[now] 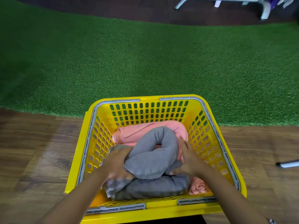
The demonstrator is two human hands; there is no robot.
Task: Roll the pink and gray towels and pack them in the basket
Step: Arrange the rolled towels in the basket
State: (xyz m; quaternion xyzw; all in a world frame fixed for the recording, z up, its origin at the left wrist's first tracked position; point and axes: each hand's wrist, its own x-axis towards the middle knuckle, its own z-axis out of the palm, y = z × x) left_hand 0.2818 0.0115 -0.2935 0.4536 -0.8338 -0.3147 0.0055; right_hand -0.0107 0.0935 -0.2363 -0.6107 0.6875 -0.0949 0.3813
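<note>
A yellow basket with perforated walls and grey rim strips stands on a wood floor, its far side at the edge of a green turf mat. Both hands reach down into it; the left hand grips the left end of a bent grey towel roll, fingers curled round the cloth; the right hand holds the roll's right side, fingers spread against it and thumb tucked beneath. This roll lies on top of a second grey roll along the near wall; a pink roll lies behind them by the far wall; another pink roll shows its spiral end in the near right corner. White metal legs stand far off, top right.
</note>
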